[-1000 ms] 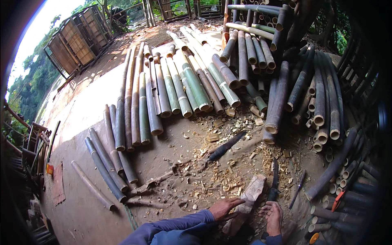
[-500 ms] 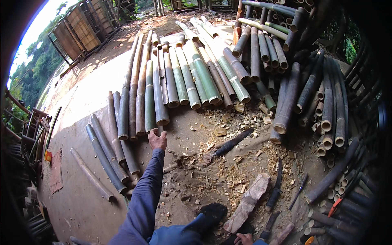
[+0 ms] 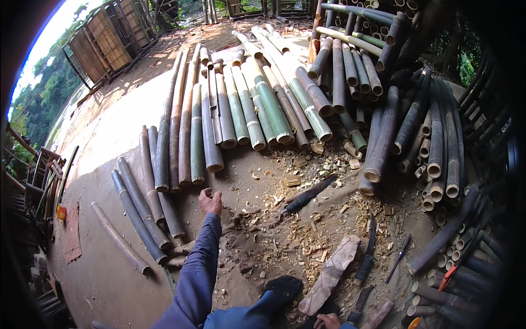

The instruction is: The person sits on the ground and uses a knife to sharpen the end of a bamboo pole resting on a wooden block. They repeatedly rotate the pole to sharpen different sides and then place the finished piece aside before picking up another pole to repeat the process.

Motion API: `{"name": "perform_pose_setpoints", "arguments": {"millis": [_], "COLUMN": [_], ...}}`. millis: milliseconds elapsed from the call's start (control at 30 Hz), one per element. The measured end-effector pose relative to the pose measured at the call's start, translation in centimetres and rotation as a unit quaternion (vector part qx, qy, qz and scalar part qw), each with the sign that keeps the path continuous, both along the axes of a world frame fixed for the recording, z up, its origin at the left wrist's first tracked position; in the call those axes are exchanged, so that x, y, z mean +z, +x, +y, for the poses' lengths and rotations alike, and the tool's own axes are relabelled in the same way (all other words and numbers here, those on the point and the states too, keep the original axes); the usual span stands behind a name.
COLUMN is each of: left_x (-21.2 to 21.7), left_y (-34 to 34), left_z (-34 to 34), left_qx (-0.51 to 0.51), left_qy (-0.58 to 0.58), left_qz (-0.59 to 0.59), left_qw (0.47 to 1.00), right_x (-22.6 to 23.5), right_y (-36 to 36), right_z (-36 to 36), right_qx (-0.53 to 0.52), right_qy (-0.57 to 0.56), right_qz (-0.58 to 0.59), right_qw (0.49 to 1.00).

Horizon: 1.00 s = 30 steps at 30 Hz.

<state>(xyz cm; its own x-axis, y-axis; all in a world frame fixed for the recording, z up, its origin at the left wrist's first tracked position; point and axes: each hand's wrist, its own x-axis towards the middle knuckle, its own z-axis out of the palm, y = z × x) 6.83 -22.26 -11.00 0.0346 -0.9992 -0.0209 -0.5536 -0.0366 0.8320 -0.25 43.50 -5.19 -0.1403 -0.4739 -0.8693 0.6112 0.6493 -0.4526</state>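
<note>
The person's left hand (image 3: pixel 210 203) reaches out over the ground (image 3: pixel 181 263), fingers loosely curled and parted, with nothing seen in it; it is just short of the lower ends of a green pole (image 3: pixel 197 137) and a grey pole (image 3: pixel 212 142), which lie in the row of bamboo ahead. The right hand (image 3: pixel 327 321), cut off by the lower edge, is beside the block (image 3: pixel 331 271); its grip cannot be told. A knife (image 3: pixel 301 203) lies among shavings (image 3: pixel 307 236). Print on the red-and-yellow packet (image 3: pixel 61 212) at far left is too small to read
</note>
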Motion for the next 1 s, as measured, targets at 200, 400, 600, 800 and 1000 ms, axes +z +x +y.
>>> {"name": "perform_pose_setpoints", "arguments": {"millis": [200,400,600,800,1000], "left_x": [-1.0,-1.0,-2.0,-0.3,-0.4], "left_y": [2.8,2.9,3.1,0.0,-2.0], "left_z": [-0.7,0.5,2.6,7.4,9.9], "left_qx": [0.021,0.014,-0.003,-0.079,-0.166], "left_qy": [0.011,0.021,0.022,-0.022,-0.133], "left_qz": [-0.01,-0.015,-0.024,-0.095,-0.161], "left_qw": [1.0,1.0,0.999,0.992,0.964], "right_x": [-0.5,-1.1,-2.1,0.9,19.9], "right_y": [-0.1,0.3,0.7,-1.9,-14.8], "right_z": [-0.3,0.4,0.4,-0.1,-14.4], "right_qx": [-0.008,-0.018,-0.012,0.172,0.23], "right_qy": [-0.007,-0.004,-0.014,0.057,-0.032], "right_qz": [-0.003,-0.003,-0.006,0.028,0.494], "right_qw": [1.0,1.0,1.0,0.983,0.838]}}
